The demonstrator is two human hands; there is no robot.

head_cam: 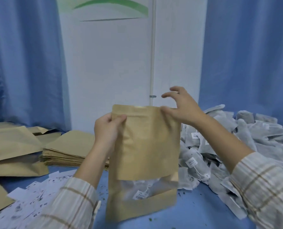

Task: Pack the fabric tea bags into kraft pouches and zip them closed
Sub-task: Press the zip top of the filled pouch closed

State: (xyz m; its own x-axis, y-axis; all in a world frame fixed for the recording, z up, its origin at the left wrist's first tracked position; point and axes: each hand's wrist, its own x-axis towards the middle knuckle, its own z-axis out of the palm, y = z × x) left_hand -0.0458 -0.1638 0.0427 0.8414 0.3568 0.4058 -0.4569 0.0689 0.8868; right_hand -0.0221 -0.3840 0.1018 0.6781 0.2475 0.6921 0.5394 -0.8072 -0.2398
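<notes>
While your left hand (108, 129) grips the upright pouch (144, 161) at its top left corner, your right hand (181, 107) pinches the top right corner, other fingers spread apart. Tea bags (141, 190) show through its window above the blue table (192, 210); the loose pile (246, 141) lies right.

Single head-worn wide-angle view, looking forward and slightly down from close above the blue-covered table (195, 210). Forearms enter from the frame's bottom corners; the white wall panel (112, 63) and blue curtains (21, 60) fill the upper half.
</notes>
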